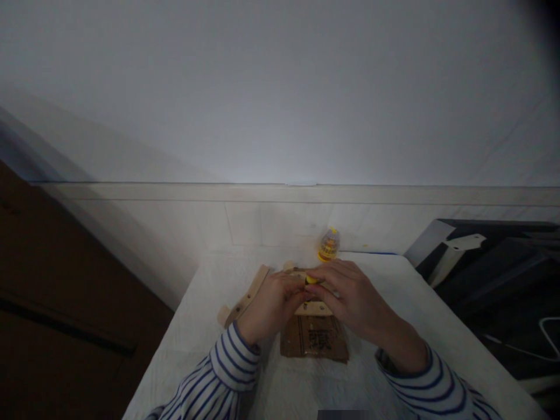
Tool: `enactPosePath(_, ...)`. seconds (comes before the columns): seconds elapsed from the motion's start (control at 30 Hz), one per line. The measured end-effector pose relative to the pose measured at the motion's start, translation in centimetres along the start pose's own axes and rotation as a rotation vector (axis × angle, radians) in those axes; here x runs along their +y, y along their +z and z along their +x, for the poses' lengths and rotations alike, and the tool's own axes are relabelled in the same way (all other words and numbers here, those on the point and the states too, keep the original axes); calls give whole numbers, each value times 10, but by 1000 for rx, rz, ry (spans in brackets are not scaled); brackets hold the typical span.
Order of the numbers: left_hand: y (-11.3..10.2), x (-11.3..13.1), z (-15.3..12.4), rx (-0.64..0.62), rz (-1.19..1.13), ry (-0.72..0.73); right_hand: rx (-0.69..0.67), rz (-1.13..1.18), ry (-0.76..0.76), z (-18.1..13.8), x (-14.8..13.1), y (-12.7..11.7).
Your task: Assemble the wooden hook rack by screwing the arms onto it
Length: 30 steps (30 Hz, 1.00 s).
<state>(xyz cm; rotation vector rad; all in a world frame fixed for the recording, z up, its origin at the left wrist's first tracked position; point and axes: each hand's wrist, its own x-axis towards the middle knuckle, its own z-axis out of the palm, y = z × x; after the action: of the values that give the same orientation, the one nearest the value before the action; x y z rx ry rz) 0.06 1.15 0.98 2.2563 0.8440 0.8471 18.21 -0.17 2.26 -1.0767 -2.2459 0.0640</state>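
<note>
My right hand (352, 294) pinches a small yellow-and-black screwdriver (311, 280) between thumb and fingers. Close against it, my left hand (275, 303) has its thumb and forefinger pressed together at the tool's left side; what they grip is hidden. Beneath both hands lies a pale wooden strip with holes (315, 309), partly covered by my fingers. It rests on a brown cardboard piece (312, 338) with a dark printed character. Another pale wooden strip with holes (249, 296) lies left of my left hand, slanted on the table.
A clear case with a yellow base (329, 245) stands at the back of the white-covered table (192, 326), near the wall (280, 105). Dark panels with a pale metal bracket (455, 251) stand along the right side. Brown wooden furniture (65, 280) is at the left.
</note>
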Motion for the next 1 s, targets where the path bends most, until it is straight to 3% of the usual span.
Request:
enactPosePath(0.33,4,1,-2,85,227,-214,17,34,4,1,0,2)
enactPosePath(0.53,7,-6,-3,134,230,-183,48,84,23,1,0,6)
enactPosePath(1.0,5,-7,-4,112,196,-106,0,137,-18,1,2,5)
